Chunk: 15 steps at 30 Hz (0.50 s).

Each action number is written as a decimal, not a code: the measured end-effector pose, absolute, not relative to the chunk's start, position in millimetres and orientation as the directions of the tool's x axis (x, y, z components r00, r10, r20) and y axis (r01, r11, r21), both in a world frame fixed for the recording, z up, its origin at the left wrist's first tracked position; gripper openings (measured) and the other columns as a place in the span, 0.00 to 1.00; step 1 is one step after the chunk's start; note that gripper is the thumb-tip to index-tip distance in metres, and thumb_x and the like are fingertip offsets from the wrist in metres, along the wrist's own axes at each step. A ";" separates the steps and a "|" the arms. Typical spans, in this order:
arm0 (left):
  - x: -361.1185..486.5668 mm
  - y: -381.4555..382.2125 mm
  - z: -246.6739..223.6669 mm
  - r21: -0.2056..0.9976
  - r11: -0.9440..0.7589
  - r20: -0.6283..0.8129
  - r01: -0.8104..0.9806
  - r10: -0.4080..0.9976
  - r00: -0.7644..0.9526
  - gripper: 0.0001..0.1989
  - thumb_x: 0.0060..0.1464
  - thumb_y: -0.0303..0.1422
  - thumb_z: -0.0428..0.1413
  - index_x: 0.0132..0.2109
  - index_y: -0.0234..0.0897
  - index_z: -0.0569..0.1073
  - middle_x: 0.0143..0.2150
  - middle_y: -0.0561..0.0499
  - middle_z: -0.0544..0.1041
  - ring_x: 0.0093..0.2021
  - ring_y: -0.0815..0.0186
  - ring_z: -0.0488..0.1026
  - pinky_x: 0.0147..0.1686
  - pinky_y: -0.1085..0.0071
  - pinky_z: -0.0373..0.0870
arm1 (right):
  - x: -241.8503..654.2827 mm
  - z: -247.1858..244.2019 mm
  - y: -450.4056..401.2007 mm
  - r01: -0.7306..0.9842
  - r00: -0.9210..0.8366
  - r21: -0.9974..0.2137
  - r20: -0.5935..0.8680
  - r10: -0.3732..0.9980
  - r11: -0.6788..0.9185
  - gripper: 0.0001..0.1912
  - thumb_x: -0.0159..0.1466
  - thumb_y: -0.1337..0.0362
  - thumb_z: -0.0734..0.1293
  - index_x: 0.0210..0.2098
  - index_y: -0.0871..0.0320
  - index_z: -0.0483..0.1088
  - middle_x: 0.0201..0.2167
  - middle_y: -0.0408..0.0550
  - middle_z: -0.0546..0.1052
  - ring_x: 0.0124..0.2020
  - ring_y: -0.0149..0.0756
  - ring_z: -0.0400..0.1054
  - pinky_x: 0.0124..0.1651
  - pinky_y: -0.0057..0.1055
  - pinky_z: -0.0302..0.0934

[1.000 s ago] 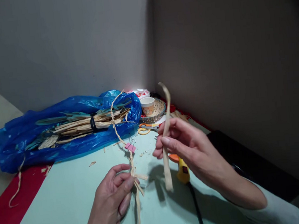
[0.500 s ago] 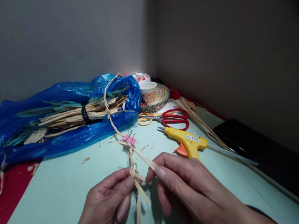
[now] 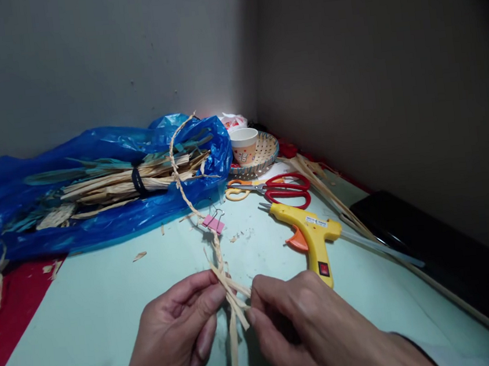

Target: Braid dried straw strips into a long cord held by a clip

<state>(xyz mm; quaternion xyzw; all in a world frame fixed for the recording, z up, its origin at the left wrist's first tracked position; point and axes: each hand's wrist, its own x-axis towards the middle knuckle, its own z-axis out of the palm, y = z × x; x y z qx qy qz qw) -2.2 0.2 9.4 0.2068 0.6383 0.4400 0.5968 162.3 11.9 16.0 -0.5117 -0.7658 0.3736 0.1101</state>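
Pinching the lower plait of a pale fibre cord (image 3: 184, 194) between thumb and forefinger, the person's left hand (image 3: 176, 324) is nearly closed, its remaining fingers curled loosely beneath. The right hand (image 3: 316, 330) is partly closed, its thumb and forefinger apparently gripping the tips of the loose strips (image 3: 239, 309); exactly how many are caught there cannot be told. The cord runs from the hands up over the mint tabletop (image 3: 108, 296), through 1 pink binder clip (image 3: 214, 224), and on across the edge of the blue plastic bag (image 3: 45, 163). Judged risks: (a) the strips cross in a crowded fan at the left fingertips, so a slack left pinch could let the plait open below the clip; (b) a hard or uneven pull by the right hand could split a flat, thin strip or skew the crossing; (c) a sideways tug could drag the clip askew, since nothing visible fixes it to the surface; (d) the right knuckles sit near the grip of the yellow glue gun (image 3: 320, 245), so a wide elbow or wrist swing could knock it, its nozzle lying near the red-handled scissors (image 3: 288, 192). Whether the gun is hot cannot be told; if so, contact could burn skin or scorch fibre. Long tails hanging below the left hand might also snag or tangle under the wrists.
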 end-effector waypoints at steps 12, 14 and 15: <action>-7.5 -0.8 -3.7 0.807 0.524 -0.576 -0.273 0.800 -0.166 0.19 0.34 0.40 0.70 0.36 0.38 0.80 0.07 0.65 0.54 0.09 0.82 0.43 0.09 0.86 0.39 | 163.7 9.2 11.4 0.560 -0.539 -0.766 -0.049 0.841 0.315 0.05 0.56 0.68 0.62 0.25 0.55 0.67 0.15 0.40 0.63 0.15 0.26 0.51 0.20 0.26 0.47; -5.9 -0.5 -0.5 0.812 0.518 -0.567 -0.268 0.809 -0.154 0.19 0.34 0.39 0.70 0.36 0.37 0.80 0.08 0.65 0.53 0.10 0.83 0.43 0.09 0.86 0.38 | 163.5 9.3 11.6 0.572 -0.547 -0.752 -0.053 0.835 0.327 0.05 0.56 0.69 0.61 0.26 0.55 0.67 0.16 0.41 0.64 0.15 0.27 0.52 0.20 0.27 0.47; -4.7 -0.2 2.0 0.815 0.513 -0.561 -0.269 0.814 -0.151 0.18 0.34 0.38 0.70 0.35 0.37 0.79 0.08 0.65 0.53 0.10 0.83 0.43 0.09 0.86 0.38 | 163.5 10.1 11.6 0.581 -0.553 -0.742 -0.058 0.831 0.334 0.05 0.56 0.69 0.61 0.26 0.55 0.66 0.16 0.41 0.64 0.16 0.27 0.52 0.21 0.27 0.47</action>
